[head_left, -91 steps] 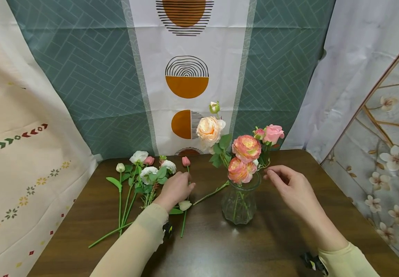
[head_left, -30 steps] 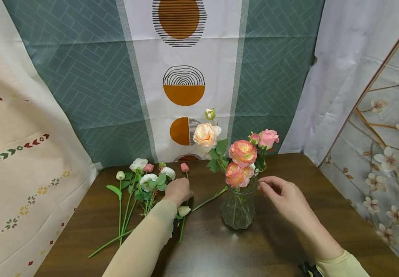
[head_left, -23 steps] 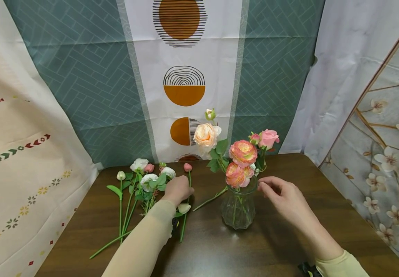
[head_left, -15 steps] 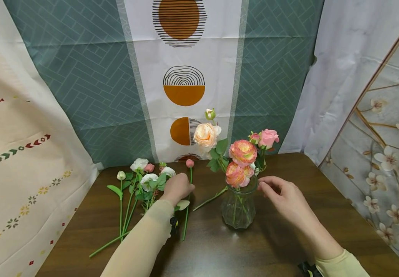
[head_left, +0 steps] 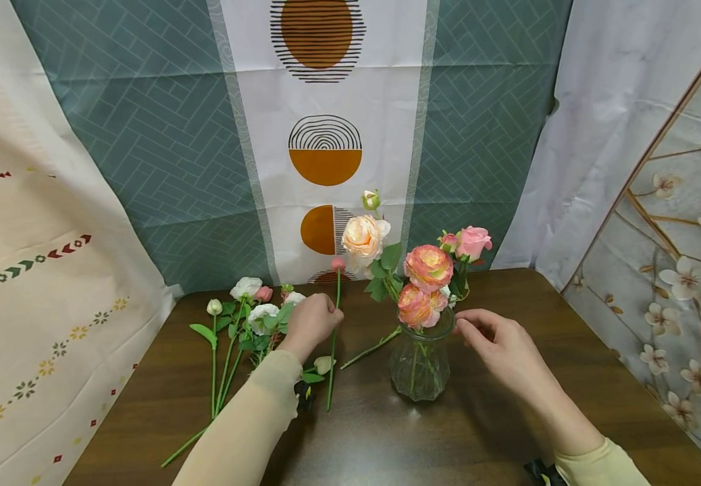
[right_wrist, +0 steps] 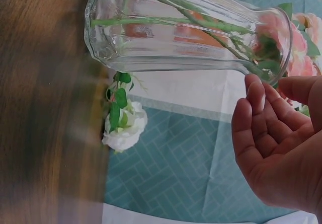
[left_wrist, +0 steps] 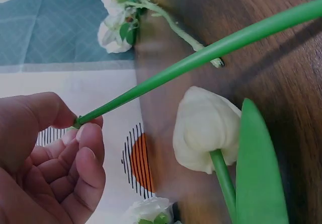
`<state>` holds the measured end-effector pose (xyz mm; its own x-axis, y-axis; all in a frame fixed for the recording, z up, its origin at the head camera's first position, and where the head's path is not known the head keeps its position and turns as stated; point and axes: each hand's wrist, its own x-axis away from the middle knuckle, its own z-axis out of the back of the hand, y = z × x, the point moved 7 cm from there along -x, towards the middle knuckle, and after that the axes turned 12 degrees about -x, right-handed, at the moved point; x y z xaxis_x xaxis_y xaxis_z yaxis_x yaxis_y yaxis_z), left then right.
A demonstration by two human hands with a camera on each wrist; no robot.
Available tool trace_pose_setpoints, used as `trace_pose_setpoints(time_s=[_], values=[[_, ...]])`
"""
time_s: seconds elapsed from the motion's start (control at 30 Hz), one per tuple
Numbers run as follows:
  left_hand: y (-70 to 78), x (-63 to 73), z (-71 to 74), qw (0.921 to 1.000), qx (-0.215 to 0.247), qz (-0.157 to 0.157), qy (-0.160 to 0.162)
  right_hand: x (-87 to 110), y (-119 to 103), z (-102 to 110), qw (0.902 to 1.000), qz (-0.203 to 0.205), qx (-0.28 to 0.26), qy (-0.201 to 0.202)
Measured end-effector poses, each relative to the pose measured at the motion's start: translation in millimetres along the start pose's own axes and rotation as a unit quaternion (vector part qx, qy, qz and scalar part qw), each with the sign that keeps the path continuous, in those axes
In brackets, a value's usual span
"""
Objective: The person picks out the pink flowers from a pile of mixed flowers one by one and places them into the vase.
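My left hand (head_left: 312, 325) pinches the green stem of a pink tulip (head_left: 338, 264) between thumb and forefinger. In the left wrist view the tulip's bare stem (left_wrist: 196, 58) slants away above the table; its flower head is hidden there. Below that hand a white tulip (left_wrist: 206, 128) lies on the wood. My right hand (head_left: 502, 344) has loosely bent fingers, with the fingertips at the rim of a clear glass vase (head_left: 420, 368). Peach-pink roses (head_left: 428, 268), a cream rose (head_left: 362, 236) and a pink rose (head_left: 473, 243) stand in the vase.
Left of my left hand lie several flowers: white roses (head_left: 262, 318), a white tulip bud (head_left: 214, 307) and another pink tulip (head_left: 264, 293). A green-and-white patterned cloth (head_left: 192, 155) hangs behind the brown table (head_left: 381, 439).
My left hand has risen slightly with the pink tulip, whose head now stands higher, in front of the cloth. The right hand first came closer to the vase rim, then stayed there.
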<state>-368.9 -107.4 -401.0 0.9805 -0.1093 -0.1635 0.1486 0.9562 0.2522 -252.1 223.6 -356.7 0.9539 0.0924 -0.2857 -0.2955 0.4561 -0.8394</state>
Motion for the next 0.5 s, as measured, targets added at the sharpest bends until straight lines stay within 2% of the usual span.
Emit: trace_pose_setpoints(time_s=[0.33, 0.5], values=[[-0.9, 10.1, 18.8, 0.9945, 0.093, 0.027, 0.039, 1.4, -2, 0, 1.0, -0.001, -0.004, -0.003], [3.9, 17.6, 29.4, 0.9917, 0.115, 0.027, 0.052, 1.3, -3, 1, 1.0, -0.004, -0.003, -0.003]])
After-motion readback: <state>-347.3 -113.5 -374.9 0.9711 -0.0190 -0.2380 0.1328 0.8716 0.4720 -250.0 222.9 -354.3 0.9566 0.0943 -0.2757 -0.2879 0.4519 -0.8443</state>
